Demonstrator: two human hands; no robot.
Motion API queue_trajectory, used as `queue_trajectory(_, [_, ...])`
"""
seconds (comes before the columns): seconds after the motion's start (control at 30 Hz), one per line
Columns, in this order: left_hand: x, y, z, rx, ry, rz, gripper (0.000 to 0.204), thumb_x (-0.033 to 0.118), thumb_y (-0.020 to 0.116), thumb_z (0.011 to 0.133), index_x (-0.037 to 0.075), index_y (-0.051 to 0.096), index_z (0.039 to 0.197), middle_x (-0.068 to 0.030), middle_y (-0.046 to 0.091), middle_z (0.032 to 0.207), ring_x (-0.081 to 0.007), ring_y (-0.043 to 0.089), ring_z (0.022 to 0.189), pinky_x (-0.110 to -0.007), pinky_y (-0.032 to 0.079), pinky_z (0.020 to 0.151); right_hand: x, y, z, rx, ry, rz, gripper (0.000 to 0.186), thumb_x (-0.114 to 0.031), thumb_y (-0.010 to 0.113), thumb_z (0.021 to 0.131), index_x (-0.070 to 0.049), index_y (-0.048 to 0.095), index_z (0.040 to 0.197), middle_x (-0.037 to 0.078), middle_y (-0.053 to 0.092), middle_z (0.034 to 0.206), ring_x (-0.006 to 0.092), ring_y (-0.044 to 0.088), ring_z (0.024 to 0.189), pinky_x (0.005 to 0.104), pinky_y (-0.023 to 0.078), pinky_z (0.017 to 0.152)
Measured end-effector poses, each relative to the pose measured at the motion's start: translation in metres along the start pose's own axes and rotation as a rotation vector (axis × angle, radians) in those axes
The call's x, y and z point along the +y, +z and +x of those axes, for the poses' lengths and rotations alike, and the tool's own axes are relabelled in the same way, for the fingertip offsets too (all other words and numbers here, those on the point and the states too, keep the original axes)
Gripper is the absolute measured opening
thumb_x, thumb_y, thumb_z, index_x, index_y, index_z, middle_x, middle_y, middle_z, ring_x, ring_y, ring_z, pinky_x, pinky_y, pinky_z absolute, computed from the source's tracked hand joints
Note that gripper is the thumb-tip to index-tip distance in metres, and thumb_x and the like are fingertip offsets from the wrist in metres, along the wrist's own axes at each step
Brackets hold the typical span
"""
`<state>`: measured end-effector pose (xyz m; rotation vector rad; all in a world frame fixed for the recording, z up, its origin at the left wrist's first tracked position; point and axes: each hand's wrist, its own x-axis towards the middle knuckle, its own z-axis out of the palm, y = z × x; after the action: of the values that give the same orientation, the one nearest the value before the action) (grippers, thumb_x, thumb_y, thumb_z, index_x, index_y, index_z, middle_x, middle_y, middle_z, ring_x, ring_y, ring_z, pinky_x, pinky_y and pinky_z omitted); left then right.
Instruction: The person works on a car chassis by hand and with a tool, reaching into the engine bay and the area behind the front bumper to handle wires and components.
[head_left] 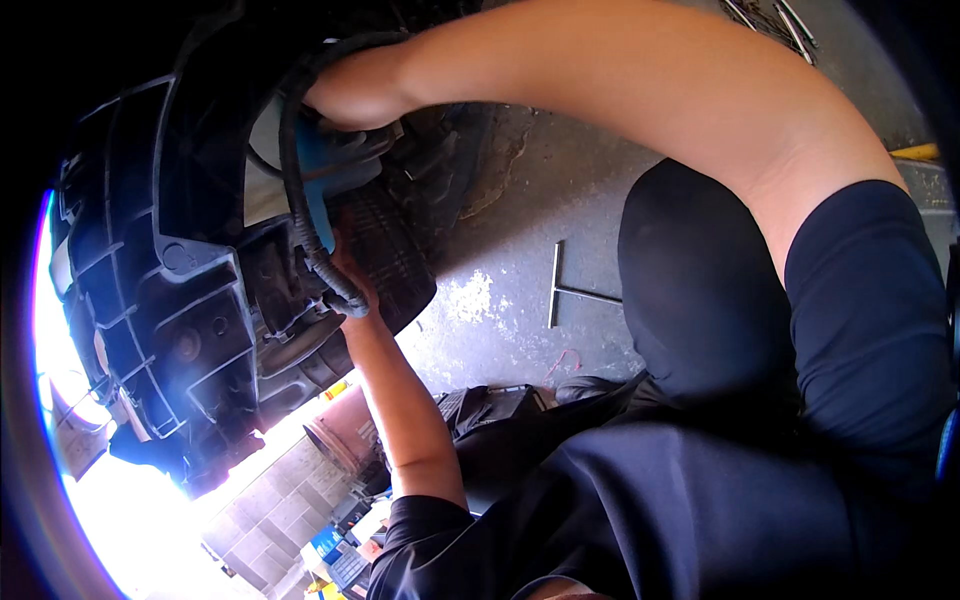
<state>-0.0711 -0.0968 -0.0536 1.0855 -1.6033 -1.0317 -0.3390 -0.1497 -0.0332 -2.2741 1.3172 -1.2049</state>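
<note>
My right hand (352,92) reaches from the right into the body of a vehicle, behind a black corrugated hose (291,150). Its fingers are hidden there. From below, my left hand (355,275) goes up beside the lower end of that hose, its fingers in shadow and mostly covered. Between the two hands are a blue part (313,190) and a pale panel (266,175). A large black ribbed plastic panel (125,290) fills the left side. Close behind my left hand is a dark tyre (390,245). What either hand grips cannot be made out.
A metal T-shaped bar (556,285) lies on the grey floor (500,345) near my knee (700,290). Several hand tools (795,30) lie at the top right. A reddish bucket (340,432) and boxes (330,545) stand at the lower left.
</note>
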Motion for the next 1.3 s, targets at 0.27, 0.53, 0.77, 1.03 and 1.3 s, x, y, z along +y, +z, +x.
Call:
queue_trajectory(0.27, [-0.006,-0.009,0.005,-0.046,0.062,-0.023,0.05,0.004,0.061,0.09,0.003,0.047,0.138,-0.0131,0.052,0.137,-0.0314,0.055,0.123,-0.047,0.043,0.109,-0.011,0.005,-0.01,0.055,0.153,-0.035,0.023,-0.013,0.057,0.088,-0.001,0.065,0.105,0.021,0.069,0.098,0.0361,0.067,0.093,0.0443,0.054,0.081])
queue_trajectory(0.53, [-0.027,-0.029,0.001,0.074,0.179,0.167,0.04,0.006,0.063,0.091,-0.003,0.055,0.129,-0.0136,0.061,0.126,-0.0284,0.059,0.116,-0.043,0.043,0.105,-0.036,-0.015,-0.013,0.137,0.501,0.444,0.039,-0.027,0.041,0.096,-0.002,0.07,0.104,0.021,0.069,0.107,0.0366,0.064,0.102,0.0436,0.05,0.092])
queue_trajectory(0.77, [-0.01,-0.013,0.007,0.153,0.095,0.699,0.035,0.008,0.065,0.091,-0.004,0.059,0.123,-0.0149,0.063,0.124,-0.0276,0.059,0.115,-0.043,0.041,0.105,-0.027,-0.006,-0.003,0.174,0.546,0.352,0.043,-0.03,0.038,0.098,-0.003,0.068,0.112,0.022,0.067,0.114,0.0379,0.062,0.107,0.0442,0.049,0.093])
queue_trajectory(1.03, [-0.03,-0.061,0.019,-0.041,-0.191,0.675,0.052,0.022,0.042,0.101,0.008,0.026,0.149,-0.0084,0.035,0.15,-0.0224,0.035,0.138,-0.032,0.026,0.116,-0.013,0.005,-0.004,0.083,0.277,0.143,0.031,-0.029,0.059,0.093,-0.003,0.067,0.107,0.02,0.069,0.1,0.039,0.065,0.095,0.0442,0.053,0.084])
queue_trajectory(1.3, [-0.041,-0.078,0.013,-0.012,0.186,0.649,0.043,0.002,0.063,0.089,-0.001,0.051,0.13,-0.0167,0.061,0.125,-0.0289,0.06,0.116,-0.044,0.04,0.109,0.003,0.029,0.0,0.256,0.16,0.097,0.027,-0.024,0.06,0.092,-0.006,0.064,0.111,0.019,0.069,0.1,0.0372,0.065,0.098,0.045,0.053,0.085])
